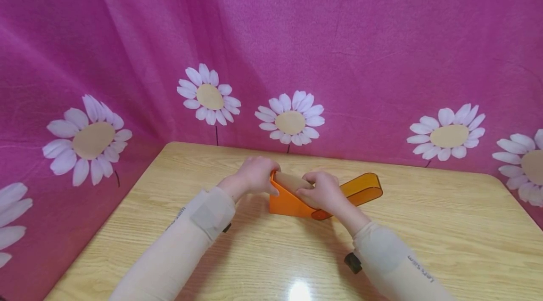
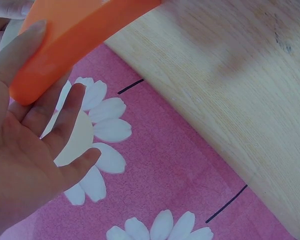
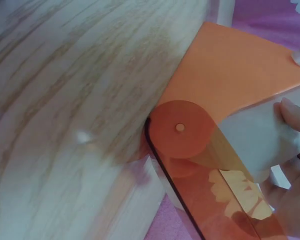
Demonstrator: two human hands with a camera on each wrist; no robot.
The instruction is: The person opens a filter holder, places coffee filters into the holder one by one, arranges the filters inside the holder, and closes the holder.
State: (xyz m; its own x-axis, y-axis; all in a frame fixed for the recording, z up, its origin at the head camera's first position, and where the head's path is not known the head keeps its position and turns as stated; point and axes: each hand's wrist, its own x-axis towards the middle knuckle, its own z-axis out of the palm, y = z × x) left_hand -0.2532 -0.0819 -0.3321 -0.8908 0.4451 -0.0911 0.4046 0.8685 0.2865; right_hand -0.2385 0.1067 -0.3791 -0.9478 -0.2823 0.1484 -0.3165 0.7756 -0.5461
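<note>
On the table in the head view stands an orange box point(image 1: 288, 203) with a sloping top. Its see-through amber lid point(image 1: 364, 187) is hinged at the low end and swung back to the right. My left hand point(image 1: 255, 176) grips the tall end, thumb on the near side; the left wrist view shows the other fingers behind the orange wall point(image 2: 90, 37). A light-brown, paper-like sheet or stack point(image 1: 290, 181) sits at the box's top opening. My right hand point(image 1: 324, 191) pinches it between thumb and fingers. The right wrist view shows this pale piece point(image 3: 255, 132) beside the round hinge point(image 3: 180, 127).
The wood-grain table point(image 1: 271, 254) spreads around the box. A magenta cloth point(image 1: 360, 46) with large white daisies hangs behind it and at the left. Each forearm wears a pale sleeve, with a small dark device point(image 1: 353, 262) beneath the right wrist.
</note>
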